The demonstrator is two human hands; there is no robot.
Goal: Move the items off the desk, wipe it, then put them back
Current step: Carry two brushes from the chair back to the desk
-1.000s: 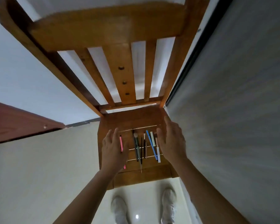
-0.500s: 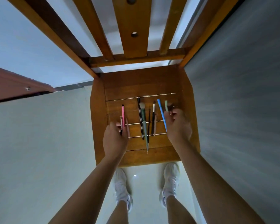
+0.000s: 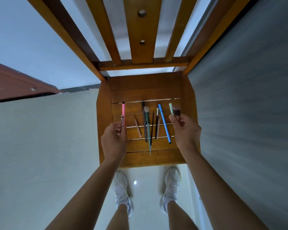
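Observation:
A wooden chair seat (image 3: 146,90) carries several pens and makeup brushes laid side by side. My left hand (image 3: 114,141) pinches a pink pen (image 3: 123,110) together with a small brush, lifted at the seat's left side. My right hand (image 3: 185,131) pinches a short dark-bristled brush (image 3: 176,111) and a pale green pen (image 3: 171,107) at the right side. Between the hands lie a blue pen (image 3: 164,124), a teal brush with pale bristles (image 3: 147,125), a black pen (image 3: 144,120) and a pinkish pencil (image 3: 137,127).
The chair's slatted back (image 3: 140,30) rises ahead. A grey surface (image 3: 248,113) runs along the right, a pale wall (image 3: 40,146) along the left, with a reddish-brown edge (image 3: 15,85) at upper left. My feet in white shoes (image 3: 121,188) stand on glossy floor below the seat.
Both hands came down onto the items, closed on them and lifted them. The left now holds the pink pen and a small brush, the right a dark brush and a green pen.

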